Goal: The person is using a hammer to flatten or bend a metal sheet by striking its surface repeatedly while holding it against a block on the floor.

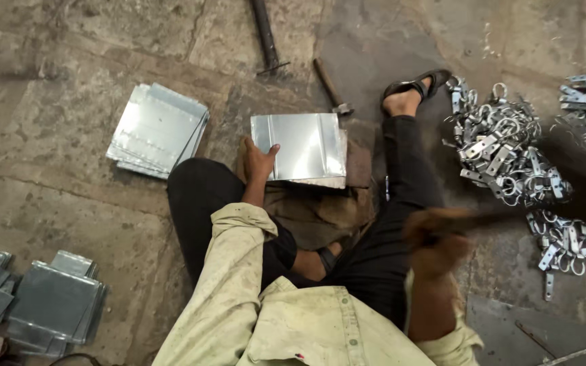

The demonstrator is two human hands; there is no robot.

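While the left hand (259, 163) grips one metal sheet (300, 148), the blurred right hand (435, 240) clutches one tool (544, 193).

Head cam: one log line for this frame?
left hand: holds metal sheet | right hand: blurred, grips dark tool | hammer: on floor
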